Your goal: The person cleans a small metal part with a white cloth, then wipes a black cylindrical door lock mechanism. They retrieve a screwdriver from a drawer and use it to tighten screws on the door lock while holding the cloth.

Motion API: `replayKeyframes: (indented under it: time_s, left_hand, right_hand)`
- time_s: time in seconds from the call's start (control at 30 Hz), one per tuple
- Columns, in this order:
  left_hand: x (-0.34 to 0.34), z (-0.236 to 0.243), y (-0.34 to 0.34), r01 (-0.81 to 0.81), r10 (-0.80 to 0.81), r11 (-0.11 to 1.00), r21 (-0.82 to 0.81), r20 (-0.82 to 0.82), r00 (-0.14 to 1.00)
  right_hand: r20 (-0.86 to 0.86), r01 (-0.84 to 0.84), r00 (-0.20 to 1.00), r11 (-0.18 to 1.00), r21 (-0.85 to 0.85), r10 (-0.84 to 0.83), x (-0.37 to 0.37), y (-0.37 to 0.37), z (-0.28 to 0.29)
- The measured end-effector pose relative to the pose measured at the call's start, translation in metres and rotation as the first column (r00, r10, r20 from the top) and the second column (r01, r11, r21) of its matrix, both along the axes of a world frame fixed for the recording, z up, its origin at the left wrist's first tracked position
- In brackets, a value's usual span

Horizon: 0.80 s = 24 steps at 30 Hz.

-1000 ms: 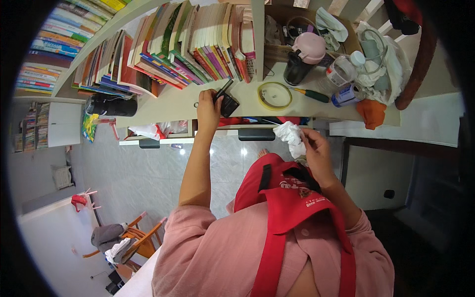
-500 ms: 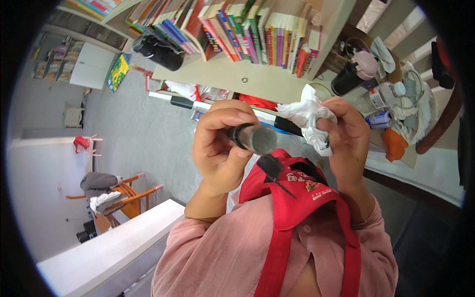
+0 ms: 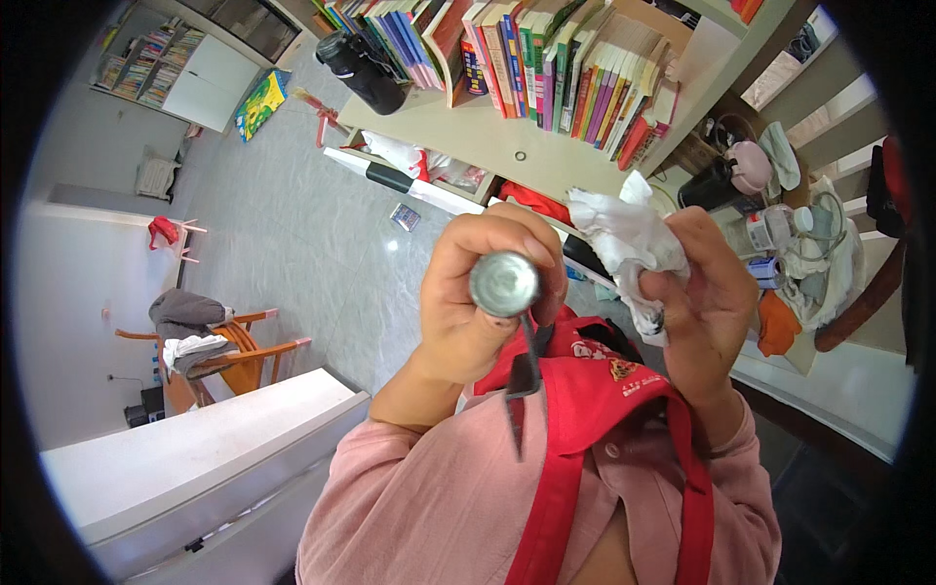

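Observation:
My left hand (image 3: 458,312) is closed round a small round metal cylinder (image 3: 504,284), its silvery, hollow-looking end facing up at me. A thin black bracket (image 3: 522,380) hangs below it over my pink top and red apron; whether the two are joined is hard to tell. My right hand (image 3: 710,302) grips a crumpled white tissue (image 3: 629,239), smudged dark at its lower part, just right of the cylinder. Behind both hands is a cream desk (image 3: 458,136) with an open drawer.
Books (image 3: 546,68) line the desk, with a black flask (image 3: 356,73) at left. Bottles, a cup (image 3: 707,183), a can (image 3: 765,273) and cloths crowd the right side. A chair (image 3: 258,356) and white furniture (image 3: 195,458) stand at lower left; a small packet (image 3: 405,216) lies on the floor.
My left hand has lifted the black item from the desk toward me and turned the cylinder's end upward. The tissue in my right hand has risen beside it. The view has swung round.

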<state>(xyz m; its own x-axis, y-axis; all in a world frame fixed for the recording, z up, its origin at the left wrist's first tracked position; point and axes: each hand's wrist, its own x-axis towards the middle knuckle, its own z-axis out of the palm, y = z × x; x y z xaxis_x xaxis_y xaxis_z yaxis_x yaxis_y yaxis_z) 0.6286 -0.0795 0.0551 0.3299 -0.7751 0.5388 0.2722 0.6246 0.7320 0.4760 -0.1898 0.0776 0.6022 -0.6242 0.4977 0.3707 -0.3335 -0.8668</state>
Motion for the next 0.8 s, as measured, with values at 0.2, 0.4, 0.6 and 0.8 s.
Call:
replayKeyframes:
  time_s: [0.2,0.4,0.6,0.8]
  left_hand:
    - [0.000,0.001,-0.002,0.201,-0.212,0.976,-0.081,-0.167,0.963]
    - [-0.013,0.017,-0.002,0.340,-0.289,0.940,0.014,-0.494,0.820]
    - [-0.019,0.013,0.005,0.097,-0.029,0.966,0.238,-0.275,0.961]
    - [-0.028,0.010,0.007,-0.032,0.055,0.967,0.254,-0.083,0.995]
  right_hand:
    - [0.030,0.020,0.999,1.000,0.014,-0.021,-0.005,0.002,-0.004]
    - [-0.065,0.089,0.994,0.991,0.096,-0.083,-0.009,0.005,-0.005]
    - [-0.069,0.128,0.990,0.989,0.079,-0.123,-0.016,-0.006,-0.015]
    - [0.123,-0.056,0.991,0.994,0.089,0.045,-0.019,-0.018,-0.009]
